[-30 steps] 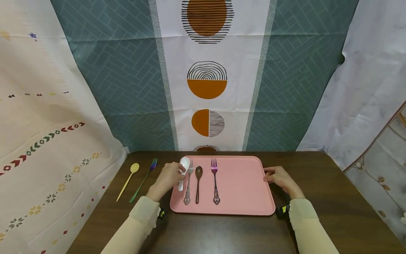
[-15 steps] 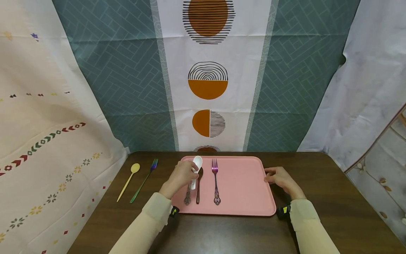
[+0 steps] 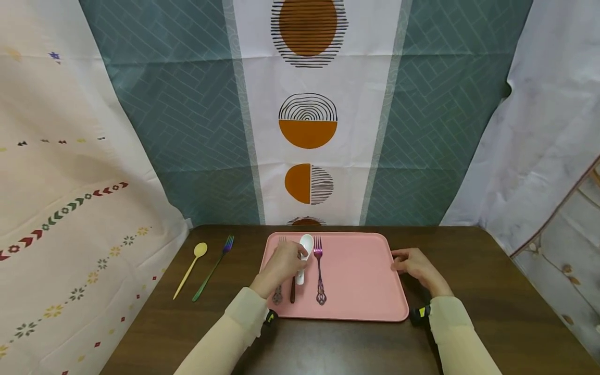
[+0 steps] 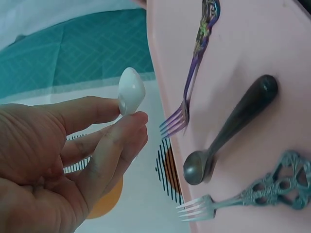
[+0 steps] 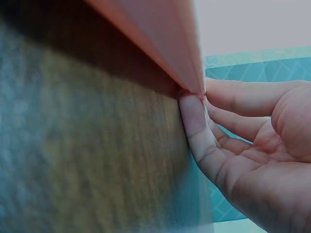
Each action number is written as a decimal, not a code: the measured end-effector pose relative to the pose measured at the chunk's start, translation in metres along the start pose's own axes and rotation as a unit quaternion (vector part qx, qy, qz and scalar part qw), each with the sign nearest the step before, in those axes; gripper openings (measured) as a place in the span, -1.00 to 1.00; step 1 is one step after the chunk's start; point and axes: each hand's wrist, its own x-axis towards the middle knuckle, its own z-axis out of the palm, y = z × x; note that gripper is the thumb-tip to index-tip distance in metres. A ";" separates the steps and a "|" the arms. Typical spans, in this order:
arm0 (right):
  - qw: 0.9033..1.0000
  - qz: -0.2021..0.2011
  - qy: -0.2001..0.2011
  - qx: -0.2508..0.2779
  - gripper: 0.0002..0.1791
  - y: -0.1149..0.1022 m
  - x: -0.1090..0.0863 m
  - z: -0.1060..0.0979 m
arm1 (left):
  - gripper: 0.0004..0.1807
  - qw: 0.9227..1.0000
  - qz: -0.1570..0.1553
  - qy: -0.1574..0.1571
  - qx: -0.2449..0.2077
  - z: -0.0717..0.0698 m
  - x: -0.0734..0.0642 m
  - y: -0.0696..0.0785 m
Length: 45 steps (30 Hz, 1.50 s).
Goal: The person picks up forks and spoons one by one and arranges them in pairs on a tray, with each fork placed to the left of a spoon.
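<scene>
Thumb and fingertips of my left hand (image 3: 283,261) pinch a white spoon (image 3: 307,242) above the left part of a pink tray (image 3: 361,276). The left wrist view shows the white spoon (image 4: 131,92) end-on, apart from the tray surface. Beneath that hand lie a silver fork (image 3: 277,297) with an ornate handle and a dark brown spoon (image 3: 292,292), both partly covered by it in the head view. Just right of the white spoon is a purple fork (image 3: 320,276). My right hand (image 3: 416,265) grips the tray's right rim, thumb and fingers pinching its edge (image 5: 194,73).
On the brown table (image 3: 337,349), left of the tray, lie a yellow spoon (image 3: 193,265) and a green fork (image 3: 213,271) with bluish-purple tines. A patterned curtain (image 3: 211,130) hangs behind the table, with pale cloths on both sides.
My left hand has carried the white spoon rightward, from the tray's left edge past the silver fork and brown spoon to beside the purple fork. The right hand keeps its place at the rim.
</scene>
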 end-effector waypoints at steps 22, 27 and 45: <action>1.000 0.000 0.004 0.006 -0.40 0.002 0.001 0.001 | -0.85 1.000 0.030 -0.004 -0.001 0.034 0.005 0.020; 1.000 -0.005 0.002 0.010 -0.40 0.004 0.001 0.004 | -0.85 0.999 0.032 -0.001 0.038 0.043 0.004 0.023; 1.000 0.002 0.004 -0.001 -0.39 0.002 0.001 0.002 | -0.89 0.999 -0.002 -0.014 0.039 0.064 0.005 0.036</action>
